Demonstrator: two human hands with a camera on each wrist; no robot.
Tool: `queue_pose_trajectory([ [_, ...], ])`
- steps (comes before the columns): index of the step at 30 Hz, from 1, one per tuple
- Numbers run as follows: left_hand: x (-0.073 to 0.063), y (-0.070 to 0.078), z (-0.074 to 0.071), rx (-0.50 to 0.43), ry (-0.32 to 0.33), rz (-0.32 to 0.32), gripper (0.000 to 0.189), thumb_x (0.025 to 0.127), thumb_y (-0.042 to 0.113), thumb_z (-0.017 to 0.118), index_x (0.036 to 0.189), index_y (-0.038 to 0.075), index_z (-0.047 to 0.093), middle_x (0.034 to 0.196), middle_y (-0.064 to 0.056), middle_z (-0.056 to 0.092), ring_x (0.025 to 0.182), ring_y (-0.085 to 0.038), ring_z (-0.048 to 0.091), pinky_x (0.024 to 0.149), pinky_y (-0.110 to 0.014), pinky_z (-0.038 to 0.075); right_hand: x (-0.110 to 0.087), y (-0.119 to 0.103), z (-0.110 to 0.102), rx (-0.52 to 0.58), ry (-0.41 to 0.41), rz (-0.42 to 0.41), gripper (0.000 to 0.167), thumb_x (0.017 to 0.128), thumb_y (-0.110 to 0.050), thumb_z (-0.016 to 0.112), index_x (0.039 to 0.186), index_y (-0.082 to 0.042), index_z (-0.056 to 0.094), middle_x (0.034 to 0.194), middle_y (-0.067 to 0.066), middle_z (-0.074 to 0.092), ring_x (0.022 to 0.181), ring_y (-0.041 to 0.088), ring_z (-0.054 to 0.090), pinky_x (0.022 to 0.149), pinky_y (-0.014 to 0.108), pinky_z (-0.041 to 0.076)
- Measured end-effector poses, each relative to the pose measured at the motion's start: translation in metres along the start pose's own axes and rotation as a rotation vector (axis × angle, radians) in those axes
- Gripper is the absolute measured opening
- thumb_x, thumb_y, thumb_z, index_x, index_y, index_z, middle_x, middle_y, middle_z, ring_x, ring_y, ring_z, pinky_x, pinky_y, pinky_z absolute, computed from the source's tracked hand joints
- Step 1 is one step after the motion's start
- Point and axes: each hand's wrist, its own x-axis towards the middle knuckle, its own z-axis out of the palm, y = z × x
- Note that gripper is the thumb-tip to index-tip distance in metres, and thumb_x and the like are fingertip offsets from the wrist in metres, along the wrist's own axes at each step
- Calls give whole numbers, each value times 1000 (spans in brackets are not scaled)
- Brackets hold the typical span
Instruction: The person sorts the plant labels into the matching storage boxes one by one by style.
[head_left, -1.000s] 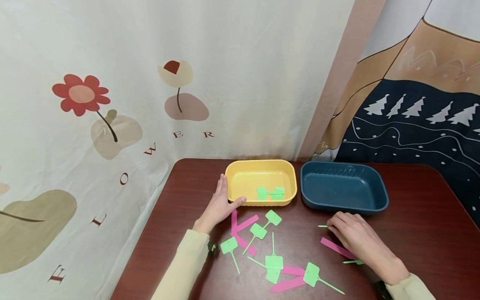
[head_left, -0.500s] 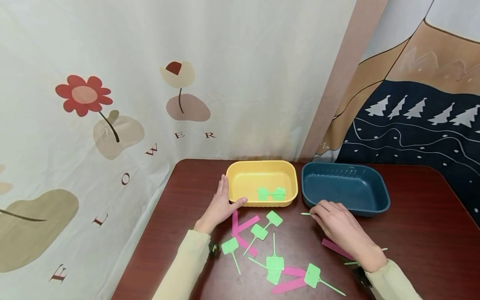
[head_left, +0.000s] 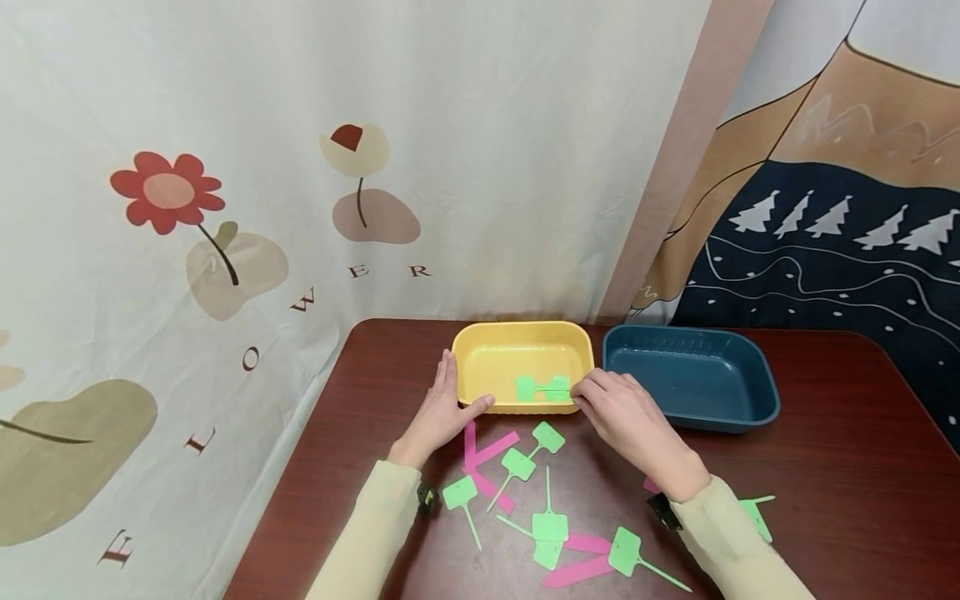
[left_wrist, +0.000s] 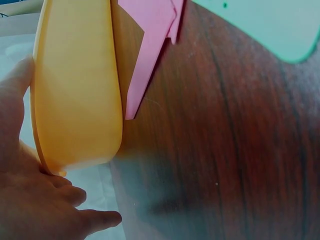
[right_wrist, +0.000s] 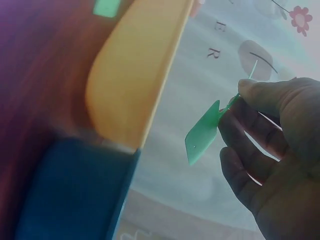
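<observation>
My left hand [head_left: 435, 408] rests against the left front corner of a yellow plastic bin [head_left: 517, 331], fingers straight along its side and thumb on the front rim. With thumb and fingertips, my right hand [head_left: 630, 421] pinches the thin stem of a green plant label [right_wrist: 202, 134], whose flat head shows in the right wrist view. That hand is at the bin's right front corner. Inside the bin lie green plant labels [head_left: 526, 388] near the front wall. More green labels [head_left: 550, 527] and pink pointed strips [head_left: 577, 572] lie scattered on the table in front.
A dark blue bin [head_left: 690, 362] stands right of the yellow one, behind my right hand. Both sit near the back edge of the brown table [head_left: 840, 400]. A printed curtain [head_left: 480, 167] hangs behind it. Another green label [head_left: 757, 517] lies beside my right forearm.
My right hand has lifted a green plant label from the right of the table and moved left and up to the yellow bin's corner. The left hand has stayed in place.
</observation>
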Motion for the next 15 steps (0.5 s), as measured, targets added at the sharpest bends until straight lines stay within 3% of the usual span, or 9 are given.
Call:
queue_pose_trajectory([
  [15, 0, 1, 0, 5, 5, -7, 115, 95, 66, 62, 165, 2, -3, 173, -14, -6, 159, -30, 3, 124, -57, 17, 54, -9, 18, 45, 30, -52, 8, 92, -9, 79, 97, -10, 73, 90, 2, 64, 79, 18, 59, 76, 36, 53],
])
